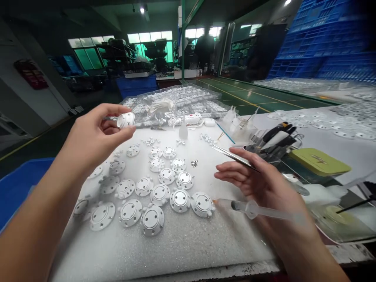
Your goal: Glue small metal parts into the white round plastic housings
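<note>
My left hand (91, 131) pinches a small white round part (126, 120) between thumb and fingers, raised above the table. My right hand (261, 180) is closed on metal tweezers (233, 155), whose tips point left and stand apart. A clear syringe (252, 209) with an orange tip crosses the palm of the same hand; how it is gripped is hidden. Between the hands, many white disc-shaped parts (152, 217) with dark holes lie on a white foam sheet (188, 246). A small cluster of shiny bits (194, 163) and loose little white pieces (207, 138) lie farther back.
Behind the discs are a small translucent bottle (183, 131) and bagged trays of parts (179, 96). To the right stand a holder with dark-handled tools (277, 135) and a yellow-green box (319, 160). A blue bin (26, 180) is at left; blue crates (326, 43) rise at right.
</note>
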